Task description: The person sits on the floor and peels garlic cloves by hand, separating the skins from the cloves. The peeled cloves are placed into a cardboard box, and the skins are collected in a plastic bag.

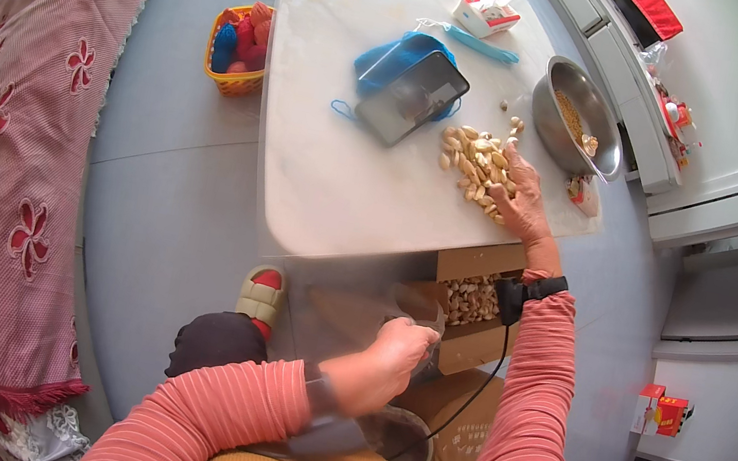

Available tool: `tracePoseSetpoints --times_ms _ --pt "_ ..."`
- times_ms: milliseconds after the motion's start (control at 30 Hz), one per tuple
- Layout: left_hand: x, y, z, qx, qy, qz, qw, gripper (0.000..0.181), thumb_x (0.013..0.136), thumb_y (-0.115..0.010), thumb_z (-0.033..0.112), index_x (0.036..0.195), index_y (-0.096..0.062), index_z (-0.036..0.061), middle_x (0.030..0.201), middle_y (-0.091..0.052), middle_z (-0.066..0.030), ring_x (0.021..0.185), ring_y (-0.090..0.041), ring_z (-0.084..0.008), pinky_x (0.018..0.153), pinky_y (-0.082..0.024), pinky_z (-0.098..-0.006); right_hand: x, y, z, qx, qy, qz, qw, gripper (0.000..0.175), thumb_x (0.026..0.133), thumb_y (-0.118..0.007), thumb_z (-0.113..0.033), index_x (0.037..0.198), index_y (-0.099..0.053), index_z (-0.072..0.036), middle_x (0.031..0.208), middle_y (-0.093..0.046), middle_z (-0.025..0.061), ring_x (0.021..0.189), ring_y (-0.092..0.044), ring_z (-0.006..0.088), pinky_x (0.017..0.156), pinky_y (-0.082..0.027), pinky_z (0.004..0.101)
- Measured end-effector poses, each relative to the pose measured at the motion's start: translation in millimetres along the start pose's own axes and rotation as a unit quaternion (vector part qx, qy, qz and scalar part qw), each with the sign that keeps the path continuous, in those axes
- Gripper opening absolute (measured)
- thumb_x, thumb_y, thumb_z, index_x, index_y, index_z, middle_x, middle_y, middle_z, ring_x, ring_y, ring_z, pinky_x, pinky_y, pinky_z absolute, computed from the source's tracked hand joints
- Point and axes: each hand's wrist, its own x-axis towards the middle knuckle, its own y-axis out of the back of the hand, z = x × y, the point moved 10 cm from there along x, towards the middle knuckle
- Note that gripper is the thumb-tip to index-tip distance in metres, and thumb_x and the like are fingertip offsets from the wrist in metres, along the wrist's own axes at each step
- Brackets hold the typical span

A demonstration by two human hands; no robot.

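Observation:
A pile of pale oval nuts (474, 160) lies on the pale table (337, 203). My right hand (527, 195) rests at the pile's right side, its fingers and thumb apart and touching the nuts. Below the table edge, my left hand (383, 359) is half curled beside a translucent plastic bag (419, 302); blur hides whether it grips anything. An open cardboard box (483, 256) under the table edge contains many similar nuts or shells (471, 300). A steel bowl (558, 79) with small yellowish grains stands at the table's right edge.
A smartphone (411, 97) lies over a blue mesh bag (388, 60). Behind are a light-blue strap-like item (483, 45) and a tissue pack (487, 14). A yarn basket (239, 85) stands left of the table. Beneath my right arm hangs a black cable (486, 384), above a brown bag (459, 432).

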Motion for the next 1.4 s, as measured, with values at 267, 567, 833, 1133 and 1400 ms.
tracePoseSetpoints --times_ms 267,567,833,1133,1400 --pt "8.8 -3.0 -14.1 0.078 0.0 -0.033 0.996 0.02 0.091 -0.055 0.027 0.096 -0.053 0.0086 0.09 -0.049 -0.0032 0.078 -0.045 -0.0154 0.064 -0.039 -0.0332 0.8 -4.6 -36.5 -0.162 -0.052 0.076 0.982 0.058 0.079 -0.069 -0.049 0.127 -0.063 -0.016 0.126 -0.057 0.0148 0.12 -0.048 0.033 0.102 -0.037 0.0457" --pt "13.1 1.5 -12.0 0.07 0.002 -0.025 0.997 0.02 0.091 -0.055 0.026 0.096 -0.053 0.0069 0.089 -0.049 -0.0037 0.077 -0.047 -0.0155 0.062 -0.04 -0.0338 8.6 -0.9 -46.9 -0.144 -0.041 0.134 0.98 0.037 0.079 -0.072 -0.028 0.112 -0.068 -0.012 0.106 -0.062 0.0119 0.102 -0.057 0.031 0.086 -0.05 0.0405" --pt "9.2 1.4 -7.3 0.065 -0.009 -0.031 0.997 0.02 0.09 -0.055 0.026 0.094 -0.053 0.0068 0.089 -0.049 -0.0028 0.076 -0.045 -0.0146 0.062 -0.038 -0.0329 21.4 3.4 -52.6 -0.07 -0.007 0.151 0.986 0.026 0.078 -0.068 -0.017 0.102 -0.068 -0.008 0.093 -0.063 0.0132 0.084 -0.063 0.0313 0.075 -0.054 0.04" --pt "-0.6 6.8 -3.2 0.05 -0.003 -0.022 0.999 0.021 0.092 -0.055 0.029 0.095 -0.053 0.0077 0.09 -0.048 -0.0024 0.078 -0.044 -0.0147 0.065 -0.038 -0.0328 27.3 16.6 -0.1 0.102 -0.128 0.231 0.959 0.035 0.079 -0.068 -0.012 0.112 -0.067 -0.001 0.083 -0.066 0.01 0.077 -0.063 0.0202 0.076 -0.052 0.033" --pt "-12.4 10.9 6.9 0.047 -0.003 -0.079 0.996 0.02 0.093 -0.054 0.031 0.095 -0.054 0.0107 0.09 -0.051 0.0 0.077 -0.045 -0.0126 0.061 -0.039 -0.0307 17.0 20.2 34.1 0.484 -0.302 0.284 0.771 0.027 0.082 -0.071 -0.011 0.107 -0.063 -0.011 0.083 -0.062 -0.0012 0.066 -0.057 0.0097 0.043 -0.037 0.0209"
